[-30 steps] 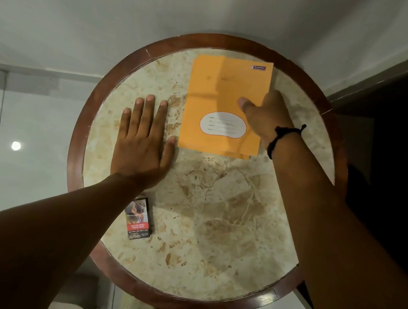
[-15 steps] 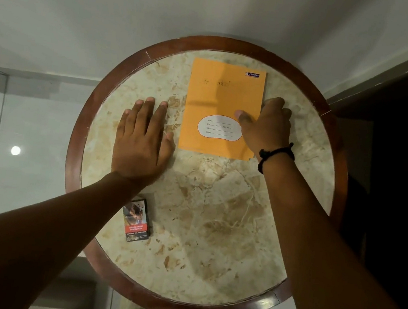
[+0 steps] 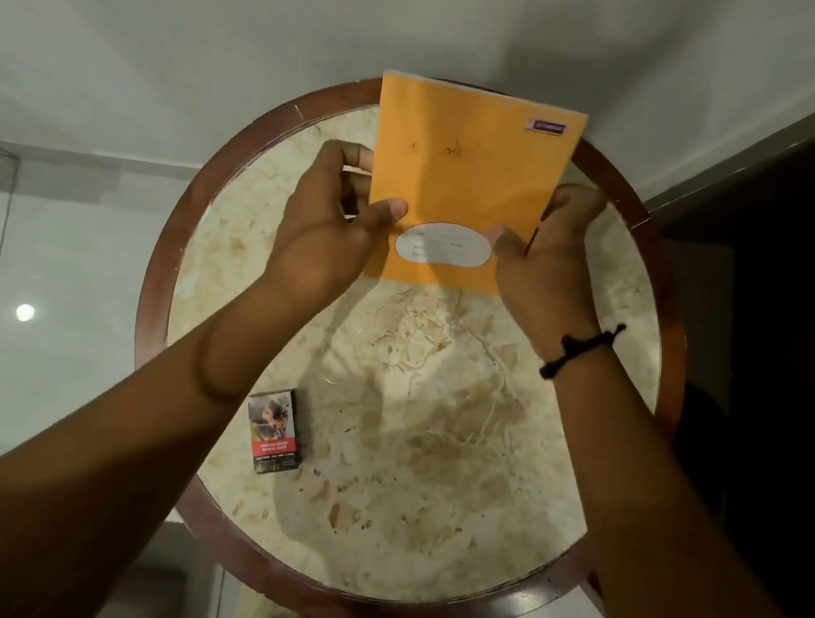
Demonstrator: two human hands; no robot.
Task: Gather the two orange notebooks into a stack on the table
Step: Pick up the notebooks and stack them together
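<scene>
Orange paper-covered notebooks (image 3: 463,181) with a white oval label are held up off the round marble worktop (image 3: 429,441) with its dark wooden rim, over its far half, cover facing the camera and top edge tilted away. Only one cover shows; a thin pale edge along the top hints at more behind it, but whether both notebooks are there cannot be told. The left hand (image 3: 333,226) has its grip clenched on the left edge, thumb on the cover and fingers behind. The right hand (image 3: 546,259) grasps the right edge likewise, a black cord bracelet (image 3: 581,350) on its wrist. A small red-and-black printed cardboard box (image 3: 275,431) lies on the worktop near its left edge, beside the left forearm.
</scene>
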